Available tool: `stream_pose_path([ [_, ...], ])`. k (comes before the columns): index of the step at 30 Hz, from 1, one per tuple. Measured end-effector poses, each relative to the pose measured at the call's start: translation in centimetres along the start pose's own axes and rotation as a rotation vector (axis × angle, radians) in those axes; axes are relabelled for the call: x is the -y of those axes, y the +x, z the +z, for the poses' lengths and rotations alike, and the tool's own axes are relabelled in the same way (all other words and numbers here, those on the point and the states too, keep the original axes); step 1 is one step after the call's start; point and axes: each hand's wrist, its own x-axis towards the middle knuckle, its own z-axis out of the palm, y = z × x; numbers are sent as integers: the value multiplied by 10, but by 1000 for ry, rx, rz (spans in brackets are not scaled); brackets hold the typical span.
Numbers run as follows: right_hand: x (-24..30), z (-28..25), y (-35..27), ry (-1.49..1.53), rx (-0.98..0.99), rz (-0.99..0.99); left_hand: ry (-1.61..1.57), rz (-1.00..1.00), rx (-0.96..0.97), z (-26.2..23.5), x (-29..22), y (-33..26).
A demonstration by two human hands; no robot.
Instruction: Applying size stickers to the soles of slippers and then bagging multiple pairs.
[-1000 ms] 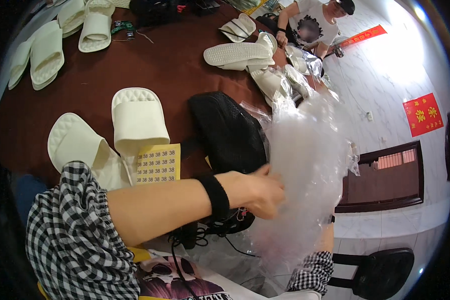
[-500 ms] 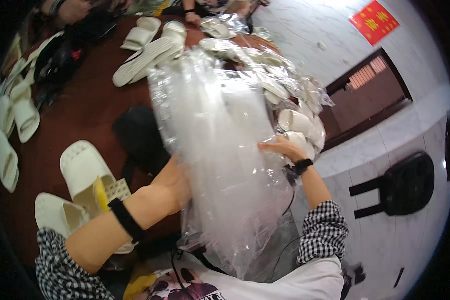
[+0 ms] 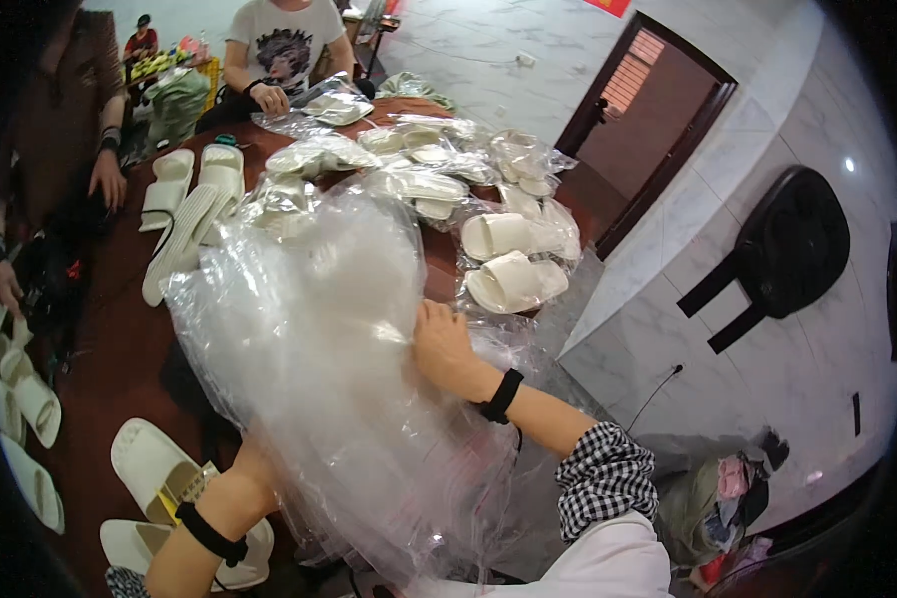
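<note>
A large stack of clear plastic bags (image 3: pixel 319 299) fills the middle, lifted above the red-brown table. My right hand (image 3: pixel 450 351) is closed on the stack's right side, fingers bent over the film. At the lower left, my left hand (image 3: pixel 254 476) grips the opposite side, its fingers hidden behind the plastic. Near my left wrist lie off-white slippers (image 3: pixel 154 463) with a yellow strip and a small printed card beside them. Beyond the stack are several bagged slippers (image 3: pixel 424 184). A pair in clear wrap (image 3: pixel 513 281) rests at the table's right edge.
Loose slippers lie along the left edge (image 3: pixel 30 394) and at the far left (image 3: pixel 169 184). Two other people stand or sit around the table, one with a hand (image 3: pixel 269 98) by a bagged slipper. A black chair (image 3: pixel 797 244) and a stuffed sack (image 3: pixel 713 503) are on the right.
My view has tilted up and turned, showing more of the people and room. My hands and the bags sit further left and lower in view. My right hand has closed in on the stack's side.
</note>
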Motion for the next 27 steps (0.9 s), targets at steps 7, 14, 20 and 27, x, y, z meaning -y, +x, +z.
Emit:
stream_pose_path([
  [7,-71,-30,43,455,171,-54,960,309,-35,-2,12,5],
  [14,-97,-24,89,345,499,29,828,351,-132,-1,-2,-8],
  [20,-102,-23,100,758,727,-107,1175,487,-95,-9,8,7],
  [27,-90,-37,76,961,555,-78,789,358,-130,-6,13,3],
])
